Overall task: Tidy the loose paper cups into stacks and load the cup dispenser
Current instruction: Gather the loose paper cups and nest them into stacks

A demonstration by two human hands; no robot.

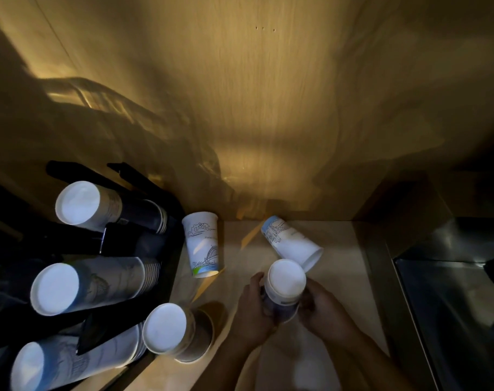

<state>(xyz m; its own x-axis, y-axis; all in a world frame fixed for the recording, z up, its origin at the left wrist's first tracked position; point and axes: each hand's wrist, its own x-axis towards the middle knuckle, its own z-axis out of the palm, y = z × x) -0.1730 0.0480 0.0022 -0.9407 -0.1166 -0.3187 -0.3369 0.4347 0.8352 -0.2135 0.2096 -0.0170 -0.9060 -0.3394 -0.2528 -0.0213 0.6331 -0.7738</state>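
Both hands hold an upturned stack of printed paper cups over the counter, its white base facing me. My left hand grips its left side and my right hand its right side. A loose cup lies on its side just behind the stack, mouth toward me. Another loose cup lies on its side further left, next to the dispenser. The black cup dispenser at the left holds three stacks of cups, base up. A separate brownish stack stands upside down beside it.
The pale counter ends against a wooden back wall. A metal sink lies to the right of the counter. The scene is dim, with strong shadows.
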